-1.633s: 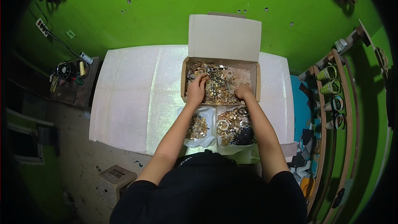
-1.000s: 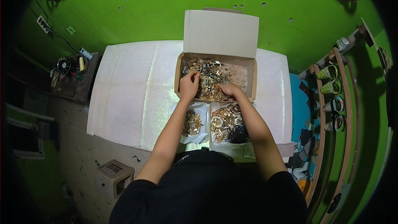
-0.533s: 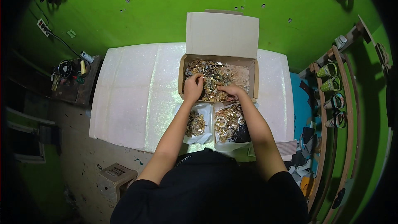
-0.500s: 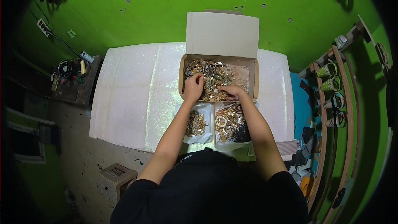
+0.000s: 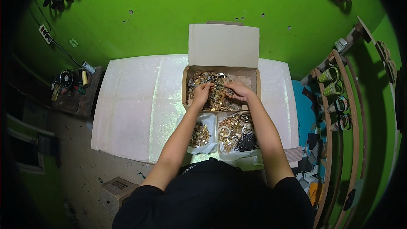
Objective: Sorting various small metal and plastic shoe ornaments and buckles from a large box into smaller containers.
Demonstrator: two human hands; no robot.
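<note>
An open cardboard box (image 5: 185, 90) holds a tangled heap of small gold and dark metal pieces (image 5: 218, 96), with buckles or rings perhaps among them. Over the heap, my left hand (image 5: 203, 92) has its fingers pinched together. Just to its right my right hand (image 5: 238, 90) is also closed, thumb and fingertips facing the left ones. Whatever lies between the fingertips is too small to make out. Closer to me, a white-lined tub (image 5: 214, 135) contains small gold bits. Beside it another tub (image 5: 237, 157) carries larger rings, gold pieces and a black stringy clump (image 5: 246, 142).
The box's pale lid (image 5: 223, 44) stands raised toward the green wall. A shimmering white cover (image 5: 127, 106) lies over the table. Sandals sit on a wooden rack (image 5: 339, 97) at right. Thread spools and a small fan (image 5: 66, 78) occupy a side table at left.
My right hand has lifted from the heap and turned its fingertips toward my left hand. The two hands are closer together. The whole view has shifted, with the box lower in it.
</note>
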